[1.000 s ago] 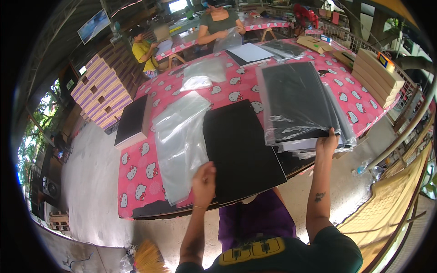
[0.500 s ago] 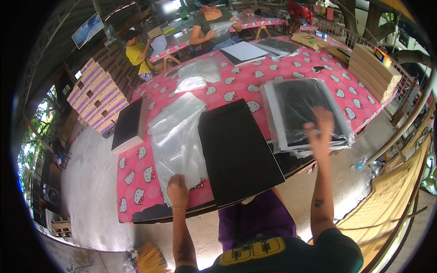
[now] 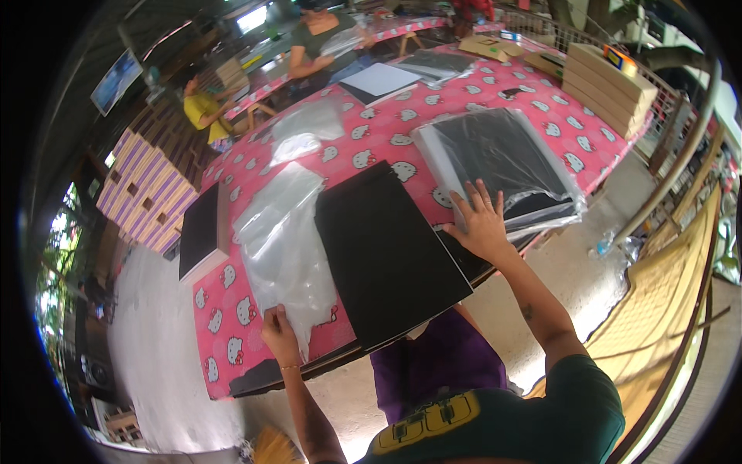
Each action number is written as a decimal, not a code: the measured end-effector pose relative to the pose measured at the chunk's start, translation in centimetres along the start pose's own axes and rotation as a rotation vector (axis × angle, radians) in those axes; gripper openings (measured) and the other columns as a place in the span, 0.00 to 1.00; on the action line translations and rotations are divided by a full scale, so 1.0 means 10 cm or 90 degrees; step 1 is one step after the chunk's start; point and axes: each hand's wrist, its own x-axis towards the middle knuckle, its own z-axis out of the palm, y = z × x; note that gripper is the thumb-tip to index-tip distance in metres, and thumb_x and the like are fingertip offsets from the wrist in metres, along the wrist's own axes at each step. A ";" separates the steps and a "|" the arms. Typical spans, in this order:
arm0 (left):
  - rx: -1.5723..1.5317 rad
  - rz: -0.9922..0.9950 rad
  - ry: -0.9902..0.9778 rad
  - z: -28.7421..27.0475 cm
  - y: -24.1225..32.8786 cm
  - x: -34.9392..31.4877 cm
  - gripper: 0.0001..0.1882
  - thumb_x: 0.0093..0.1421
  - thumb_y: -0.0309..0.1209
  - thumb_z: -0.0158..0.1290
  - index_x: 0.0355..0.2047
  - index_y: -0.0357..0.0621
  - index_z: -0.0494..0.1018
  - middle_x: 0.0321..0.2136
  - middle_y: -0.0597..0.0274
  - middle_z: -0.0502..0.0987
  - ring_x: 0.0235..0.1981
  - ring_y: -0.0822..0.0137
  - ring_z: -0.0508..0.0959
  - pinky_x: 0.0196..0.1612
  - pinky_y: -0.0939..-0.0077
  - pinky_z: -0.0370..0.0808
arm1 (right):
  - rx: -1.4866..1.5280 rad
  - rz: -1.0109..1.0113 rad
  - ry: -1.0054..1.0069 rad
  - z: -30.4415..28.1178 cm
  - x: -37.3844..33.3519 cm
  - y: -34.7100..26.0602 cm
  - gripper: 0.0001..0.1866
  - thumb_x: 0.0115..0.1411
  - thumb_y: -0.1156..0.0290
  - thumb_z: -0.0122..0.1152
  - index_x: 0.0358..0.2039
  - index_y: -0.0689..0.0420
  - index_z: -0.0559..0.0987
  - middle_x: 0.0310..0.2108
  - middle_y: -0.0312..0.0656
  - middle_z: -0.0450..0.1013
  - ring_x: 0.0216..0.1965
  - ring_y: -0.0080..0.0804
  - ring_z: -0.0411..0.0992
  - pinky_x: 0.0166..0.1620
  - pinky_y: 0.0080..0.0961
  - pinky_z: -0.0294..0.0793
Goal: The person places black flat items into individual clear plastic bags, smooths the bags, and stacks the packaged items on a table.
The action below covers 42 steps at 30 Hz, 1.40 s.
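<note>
My left hand [image 3: 280, 337] pinches the near corner of a clear plastic bag [image 3: 282, 232], which lies in a loose pile of such bags. Right of that pile is a stack of black sheets [image 3: 390, 255], with pale edges showing along its right side. My right hand [image 3: 485, 224] has its fingers spread, at the near left side of a stack of black sheets in clear plastic [image 3: 514, 158]. Whether its fingertips press on the plastic or hover just over it, I cannot tell.
A pink patterned cloth [image 3: 363, 158] covers the table. Around the edges are a thick black-topped stack [image 3: 204, 232], a white sheet [image 3: 380, 80], more clear bags [image 3: 305, 127] and long brown boxes [image 3: 603, 89]. Two people [image 3: 328, 42] work beyond. Boxes [image 3: 147, 189] are piled at left.
My right hand has come left and nearer from over the wrapped stack, its fingers now spread. My left hand keeps its hold on the plastic bag's corner. The whole view has shifted.
</note>
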 end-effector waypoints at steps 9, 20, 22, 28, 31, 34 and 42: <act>0.123 0.101 0.056 0.12 0.25 -0.03 0.12 0.62 0.32 0.52 0.39 0.34 0.72 0.30 0.53 0.74 0.32 0.62 0.73 0.36 0.68 0.69 | -0.046 0.136 0.011 -0.09 -0.58 0.39 0.36 0.51 0.47 0.61 0.57 0.52 0.69 0.62 0.44 0.59 0.65 0.41 0.53 0.64 0.47 0.48; -0.149 0.505 -0.315 1.57 2.48 -0.45 0.24 0.58 0.35 0.55 0.53 0.41 0.68 0.52 0.45 0.69 0.54 0.47 0.67 0.56 0.58 0.64 | 0.115 0.181 0.251 -0.26 -0.46 0.67 0.24 0.51 0.77 0.55 0.51 0.54 0.72 0.54 0.49 0.65 0.60 0.49 0.58 0.59 0.46 0.58; -0.151 0.572 -0.348 2.04 2.64 -0.54 0.24 0.58 0.37 0.55 0.54 0.41 0.68 0.54 0.45 0.67 0.55 0.46 0.67 0.57 0.57 0.64 | -0.064 0.203 0.260 -0.33 -0.42 0.87 0.23 0.50 0.76 0.55 0.50 0.52 0.74 0.54 0.48 0.65 0.59 0.49 0.59 0.57 0.43 0.61; -0.041 0.700 -0.337 2.95 2.88 -0.73 0.24 0.60 0.39 0.51 0.54 0.40 0.68 0.54 0.43 0.67 0.56 0.44 0.66 0.58 0.56 0.64 | -0.023 0.311 0.241 -0.42 -0.51 1.63 0.08 0.54 0.71 0.59 0.35 0.54 0.80 0.32 0.41 0.72 0.40 0.41 0.70 0.45 0.41 0.69; -0.112 0.682 -0.329 3.15 2.75 -0.79 0.20 0.60 0.38 0.52 0.47 0.35 0.70 0.46 0.45 0.75 0.54 0.46 0.69 0.55 0.58 0.67 | 0.033 0.303 0.368 -0.43 -0.76 1.85 0.07 0.53 0.73 0.59 0.33 0.55 0.80 0.29 0.43 0.70 0.37 0.43 0.70 0.40 0.37 0.70; -0.160 0.631 -0.326 3.17 2.70 -0.78 0.18 0.57 0.39 0.55 0.35 0.33 0.71 0.40 0.47 0.78 0.51 0.46 0.72 0.56 0.56 0.66 | 0.164 0.384 0.383 -0.46 -0.94 1.89 0.07 0.53 0.73 0.61 0.34 0.56 0.80 0.29 0.44 0.70 0.37 0.44 0.70 0.40 0.35 0.70; -0.053 0.668 -0.321 2.99 3.32 -0.92 0.29 0.58 0.44 0.52 0.56 0.44 0.65 0.55 0.49 0.67 0.59 0.48 0.64 0.60 0.46 0.56 | -0.016 0.290 0.252 -0.56 -0.67 1.89 0.11 0.52 0.68 0.62 0.37 0.54 0.80 0.34 0.44 0.71 0.40 0.44 0.69 0.46 0.39 0.69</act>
